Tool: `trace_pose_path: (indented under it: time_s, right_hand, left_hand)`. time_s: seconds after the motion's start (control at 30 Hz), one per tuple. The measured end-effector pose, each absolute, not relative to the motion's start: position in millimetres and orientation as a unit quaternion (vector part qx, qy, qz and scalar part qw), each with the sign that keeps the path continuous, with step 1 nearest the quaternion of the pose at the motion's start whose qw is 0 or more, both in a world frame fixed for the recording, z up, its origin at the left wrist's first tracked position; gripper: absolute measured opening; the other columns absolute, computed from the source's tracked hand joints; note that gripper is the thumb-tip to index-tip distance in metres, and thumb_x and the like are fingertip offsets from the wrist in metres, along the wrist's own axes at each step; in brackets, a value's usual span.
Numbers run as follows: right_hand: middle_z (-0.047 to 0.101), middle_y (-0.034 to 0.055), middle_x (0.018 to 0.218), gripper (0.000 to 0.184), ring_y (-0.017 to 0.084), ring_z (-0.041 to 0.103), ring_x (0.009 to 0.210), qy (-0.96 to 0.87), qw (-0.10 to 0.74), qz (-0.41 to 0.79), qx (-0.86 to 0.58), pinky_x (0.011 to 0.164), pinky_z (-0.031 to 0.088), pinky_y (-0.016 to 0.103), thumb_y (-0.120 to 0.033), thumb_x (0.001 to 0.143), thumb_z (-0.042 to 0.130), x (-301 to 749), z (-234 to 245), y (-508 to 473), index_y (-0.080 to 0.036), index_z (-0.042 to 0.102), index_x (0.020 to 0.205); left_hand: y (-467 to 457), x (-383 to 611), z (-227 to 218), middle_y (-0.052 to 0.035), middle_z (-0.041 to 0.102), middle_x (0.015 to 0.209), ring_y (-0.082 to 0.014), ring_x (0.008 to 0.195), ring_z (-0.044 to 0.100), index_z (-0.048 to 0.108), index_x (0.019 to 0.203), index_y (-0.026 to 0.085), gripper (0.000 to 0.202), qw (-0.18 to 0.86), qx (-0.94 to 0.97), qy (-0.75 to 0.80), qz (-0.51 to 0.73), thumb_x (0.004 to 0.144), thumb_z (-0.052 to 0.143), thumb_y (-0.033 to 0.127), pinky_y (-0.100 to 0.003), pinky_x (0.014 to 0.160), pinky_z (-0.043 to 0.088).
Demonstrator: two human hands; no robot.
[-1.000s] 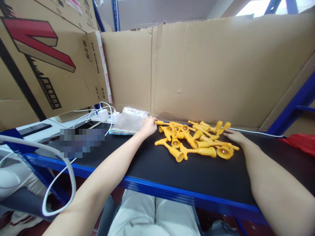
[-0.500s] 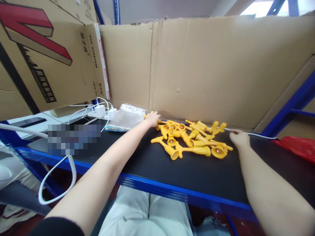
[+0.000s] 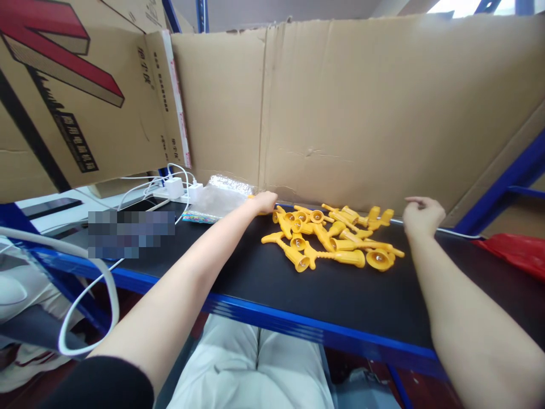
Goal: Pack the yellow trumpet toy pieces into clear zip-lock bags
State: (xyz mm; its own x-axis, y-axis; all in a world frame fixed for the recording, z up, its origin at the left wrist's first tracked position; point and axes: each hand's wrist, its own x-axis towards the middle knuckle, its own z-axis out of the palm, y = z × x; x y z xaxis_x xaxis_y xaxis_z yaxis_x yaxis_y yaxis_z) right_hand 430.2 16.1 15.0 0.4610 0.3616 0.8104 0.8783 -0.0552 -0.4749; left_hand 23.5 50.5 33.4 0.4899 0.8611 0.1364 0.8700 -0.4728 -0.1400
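A heap of yellow plastic pieces [image 3: 336, 236] lies on the black shelf top; each has a flared cup at one end and a knobbly, branch-like stem, and a shiny bit shows inside several cups. At the far left of the heap, my left hand [image 3: 265, 202] is closed round one such yellow piece [image 3: 251, 197]. Most of that piece is hidden by the fingers. To the right of the heap, my right hand [image 3: 423, 217] is raised near the cardboard, fingers loosely bent and apart, with nothing visible in it.
A silvery bubble bag [image 3: 221, 196] lies left of my left hand, beside white chargers [image 3: 174, 187] and cables. Tall cardboard [image 3: 349, 108] closes off the back. At the right are a red plastic bag [image 3: 515, 253] and a blue post [image 3: 498, 182]. A blue edge [image 3: 276, 324] runs along the front.
My right hand has lifted off the shelf beside the heap, up and slightly right. My left hand has turned and closed more tightly at the same spot. The heap looks the same.
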Motion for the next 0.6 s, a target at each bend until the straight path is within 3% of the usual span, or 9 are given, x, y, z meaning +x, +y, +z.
trace_pose_path:
  time_s: [0.13,0.3,0.47,0.6]
  right_hand:
    - [0.066,0.0166,0.078,0.031,0.017,0.053,0.065,-0.494,0.596,-0.207,-0.598,0.067,0.042,0.029,-0.002,0.067,0.043,387,49,11,-0.008,0.071,0.079]
    - [0.066,0.0129,0.082,0.027,0.014,0.053,0.063,-0.602,0.608,-0.165,-0.491,0.063,0.043,0.028,-0.011,0.072,0.043,329,73,-2,-0.013,0.068,0.078]
    - [0.065,0.0067,0.084,0.022,0.014,0.057,0.066,-0.692,0.555,-0.09,-0.452,0.064,0.046,0.029,-0.017,0.075,0.045,278,83,-19,-0.017,0.066,0.082]
    - [0.066,0.0073,0.087,0.02,0.017,0.059,0.073,-0.747,0.487,-0.056,-0.449,0.072,0.048,0.034,-0.025,0.077,0.052,246,82,-40,-0.017,0.066,0.089]
  left_hand:
    - [49,20,30,-0.0108,0.067,0.1,-0.0209,0.092,0.062,0.065,0.098,0.014,0.025,0.063,-0.864,-0.5,-0.011,0.077,0.052,0.022,-0.026,0.078,0.047]
    - [47,17,22,-0.0097,0.067,0.097,-0.0208,0.091,0.062,0.065,0.09,0.015,0.021,0.036,-0.859,-0.511,-0.013,0.072,0.055,0.016,-0.026,0.078,0.046]
    - [45,18,30,-0.0097,0.065,0.098,-0.0209,0.093,0.06,0.058,0.104,0.016,0.03,-0.038,-0.795,-0.545,-0.264,0.074,0.056,0.014,-0.03,0.082,0.045]
    - [20,40,53,-0.0075,0.065,0.09,-0.016,0.084,0.062,0.047,0.116,0.014,0.04,-0.275,-0.634,-0.511,-0.511,0.077,0.054,0.01,-0.028,0.077,0.047]
